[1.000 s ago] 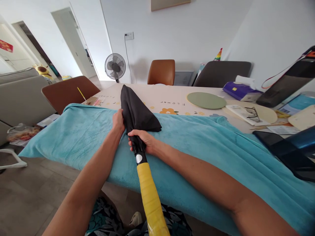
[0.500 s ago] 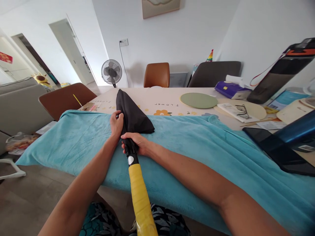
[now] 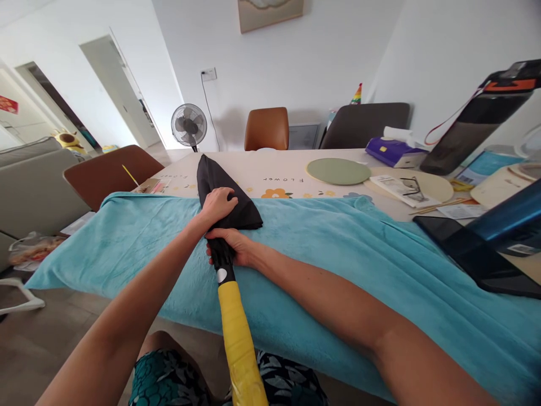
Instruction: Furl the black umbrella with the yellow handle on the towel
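A folded umbrella lies lengthwise in front of me, its black canopy (image 3: 245, 211) fanned out loosely to the right on the blue blanket. Its yellow-wrapped handle (image 3: 239, 338) runs down toward my lap. My right hand (image 3: 228, 245) is closed around the lower end of the black fabric, just above the collar with a white round spot. Higher up, my left hand (image 3: 218, 204) lies across the top of the canopy, its fingers curled onto the fabric. The fingertips of the left hand are partly hidden.
The blue blanket (image 3: 304, 259) covers the table's near side. To the right are a dark tablet (image 3: 469, 254), a blue cylinder (image 3: 515, 217), glasses (image 3: 412, 189), a green round mat (image 3: 337, 171), a purple tissue pack (image 3: 393, 151) and a tall bottle (image 3: 469, 124). Behind stands a fan (image 3: 189, 125).
My left hand has moved from the canopy's left edge rightward across its top. My right hand keeps its grip at the base. The view has shifted slightly.
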Demonstrator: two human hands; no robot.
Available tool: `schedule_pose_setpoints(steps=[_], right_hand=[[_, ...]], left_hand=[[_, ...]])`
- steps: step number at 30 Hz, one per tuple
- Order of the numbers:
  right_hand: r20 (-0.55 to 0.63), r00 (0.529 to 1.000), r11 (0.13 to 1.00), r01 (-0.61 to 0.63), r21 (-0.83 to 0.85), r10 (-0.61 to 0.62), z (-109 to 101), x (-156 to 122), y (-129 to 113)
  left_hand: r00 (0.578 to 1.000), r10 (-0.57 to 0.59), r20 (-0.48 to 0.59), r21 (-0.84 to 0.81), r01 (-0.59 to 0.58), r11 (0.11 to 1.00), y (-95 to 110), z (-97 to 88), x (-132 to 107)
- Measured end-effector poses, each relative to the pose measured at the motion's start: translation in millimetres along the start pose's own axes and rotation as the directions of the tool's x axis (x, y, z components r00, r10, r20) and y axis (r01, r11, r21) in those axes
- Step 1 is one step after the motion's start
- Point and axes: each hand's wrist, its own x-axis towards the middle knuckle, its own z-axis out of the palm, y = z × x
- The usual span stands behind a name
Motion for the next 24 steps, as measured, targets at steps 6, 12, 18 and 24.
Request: schedule_pose_setpoints(steps=[6, 12, 18, 24], right_hand=[[0.009, 1.000, 1.000, 0.018, 0.000, -0.018, -1, 1, 0], [0.009, 1.000, 1.000, 0.004, 0.015, -0.004, 0, 0, 0], [0.007, 0.999, 0.999, -0.034, -0.001, 0.034, 0, 0, 0], [-0.002, 0.998, 0.998, -0.059, 0.003, 0.059, 1, -3, -1]], left_hand=[[0.990, 0.039, 0.134, 0.094, -0.052, 0.994, 2, 9.1, 11], [0.969, 0.063, 0.239, 0.096, -0.088, 0.992, 1, 19.1, 26], [0.988, 0.083, 0.128, 0.024, -0.086, 0.996, 3, 18.6, 23], [0.953, -0.158, -0.259, -0.048, 0.150, 0.987, -11, 4.4, 19]])
